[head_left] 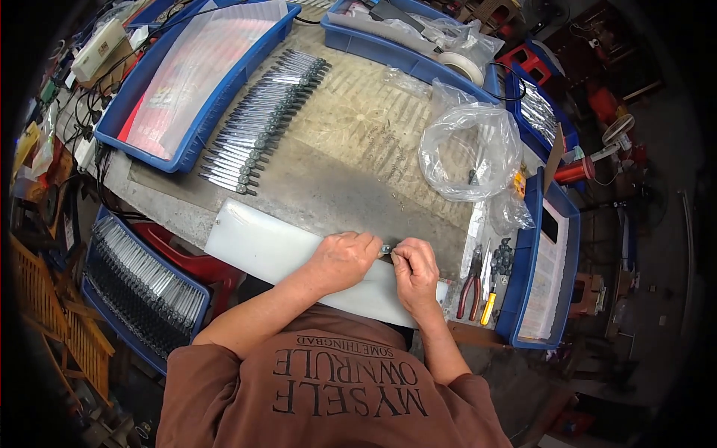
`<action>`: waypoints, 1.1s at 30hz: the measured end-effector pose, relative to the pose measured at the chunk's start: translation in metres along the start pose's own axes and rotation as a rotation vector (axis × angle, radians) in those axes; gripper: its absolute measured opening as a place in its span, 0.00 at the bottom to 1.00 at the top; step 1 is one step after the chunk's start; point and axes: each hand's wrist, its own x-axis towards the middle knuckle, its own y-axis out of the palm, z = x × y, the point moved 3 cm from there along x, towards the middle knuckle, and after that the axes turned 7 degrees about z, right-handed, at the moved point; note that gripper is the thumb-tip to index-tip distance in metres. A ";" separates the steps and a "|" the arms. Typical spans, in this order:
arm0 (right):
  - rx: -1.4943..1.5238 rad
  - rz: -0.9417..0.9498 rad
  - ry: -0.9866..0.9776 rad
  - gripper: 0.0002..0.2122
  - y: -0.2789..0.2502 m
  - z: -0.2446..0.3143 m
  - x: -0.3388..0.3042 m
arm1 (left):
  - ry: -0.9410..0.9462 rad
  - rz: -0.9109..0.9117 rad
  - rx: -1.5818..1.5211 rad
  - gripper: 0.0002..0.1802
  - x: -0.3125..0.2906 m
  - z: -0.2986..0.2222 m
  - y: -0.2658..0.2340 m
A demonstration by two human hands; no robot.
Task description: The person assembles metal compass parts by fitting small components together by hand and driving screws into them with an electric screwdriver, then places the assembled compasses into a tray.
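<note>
Above the long white board (254, 231) at the table's near edge, my two hands meet fingertip to fingertip. My left hand (345, 259) is closed around a small dark-and-silver part (386, 250), mostly hidden by the fingers. From the other side, my right hand (416, 270) pinches the end of that same part between thumb and forefinger. Beyond the board, a long slanted row of slim silver rods with dark ends (261, 123) lies on the table. To the right of my right hand are red-handled pliers (470, 285), a yellow-handled screwdriver (488, 308) and several dark small fittings (503, 257).
A blue tray lined with translucent sheeting (179, 153) stands at the far left. More silver rods with black ends fill a blue bin (198, 295) at lower left. A clear plastic bag (478, 153) lies at right, near another blue tray (529, 246) holding papers.
</note>
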 end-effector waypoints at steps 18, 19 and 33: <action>-0.025 -0.049 0.006 0.04 0.006 -0.005 -0.001 | -0.013 0.018 0.009 0.07 -0.001 0.001 0.000; -0.033 -0.043 0.006 0.04 0.005 -0.005 -0.001 | -0.013 0.018 0.008 0.07 -0.001 0.001 0.001; -0.124 0.107 0.017 0.05 0.005 0.000 0.007 | 0.012 0.060 0.109 0.05 -0.002 -0.002 0.003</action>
